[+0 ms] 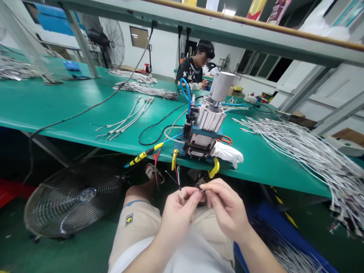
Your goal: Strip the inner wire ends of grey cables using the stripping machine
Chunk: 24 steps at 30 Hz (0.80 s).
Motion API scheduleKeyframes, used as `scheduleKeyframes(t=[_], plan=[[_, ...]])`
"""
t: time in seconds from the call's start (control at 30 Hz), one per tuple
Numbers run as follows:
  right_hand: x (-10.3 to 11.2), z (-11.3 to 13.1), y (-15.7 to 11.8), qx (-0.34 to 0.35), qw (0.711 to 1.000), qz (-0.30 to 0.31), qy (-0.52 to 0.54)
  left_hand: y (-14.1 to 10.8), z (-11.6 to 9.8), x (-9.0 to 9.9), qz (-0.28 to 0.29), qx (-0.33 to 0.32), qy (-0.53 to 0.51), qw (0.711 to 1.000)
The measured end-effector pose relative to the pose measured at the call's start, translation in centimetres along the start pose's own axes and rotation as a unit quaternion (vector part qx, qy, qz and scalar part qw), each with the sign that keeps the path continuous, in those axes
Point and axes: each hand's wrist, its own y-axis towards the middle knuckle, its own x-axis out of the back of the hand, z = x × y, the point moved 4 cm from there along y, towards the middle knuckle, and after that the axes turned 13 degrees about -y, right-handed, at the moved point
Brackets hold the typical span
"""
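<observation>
Above my lap, my left hand (181, 209) is closed around the end of a cable. Its thin red, green, white and dark wires (178, 177) fan out upward past a pale sleeve at my fingers. Fingertips of my right hand (229, 208) pinch close to the left thumb, where a short, fine dark strand (202, 190) shows between the hands. I cannot tell whether that strand belongs to the same cable. Just beyond the hands, a pneumatic press (203, 125) with yellow handles stands at the table's edge, a white glove (228, 152) lying by its base.
Bundles of white cables (307, 151) cover the right of the green table (71, 102); several cables (127, 119) lie left of the press. A floor fan (85, 195) stands at lower left. A blue bin (284, 223) holds cables at lower right. A shelf (227, 26) crosses above; a person (193, 68) sits beyond.
</observation>
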Motion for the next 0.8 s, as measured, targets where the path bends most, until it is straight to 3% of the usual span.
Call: scheduleKeyframes(t=[0.13, 0.27, 0.43, 0.67, 0.8], plan=[[-0.5, -1.2, -0.2, -0.073, 0.994, -0.015, 0.086, 0.2, 0.1, 0.1, -0.015, 0.008, -0.014, 1.0], [-0.5, -1.5, -0.6, -0.142, 0.976, -0.073, 0.151, 0.1, 0.1, 0.3, -0.04, 0.008, -0.019, 0.999], [-0.3, 0.1, -0.8, -0.108, 0.986, -0.101, 0.083, 0.0, 0.1, 0.4, -0.038, -0.009, -0.015, 0.999], [-0.6, 0.0, 0.0, -0.156, 0.979, -0.113, 0.059, -0.2, -0.3, 0.0, -0.03, -0.039, 0.032, 0.998], [-0.6, 0.2, 0.3, -0.147, 0.982, -0.11, 0.048, -0.2, -0.3, 0.1, -0.024, -0.05, 0.05, 0.997]])
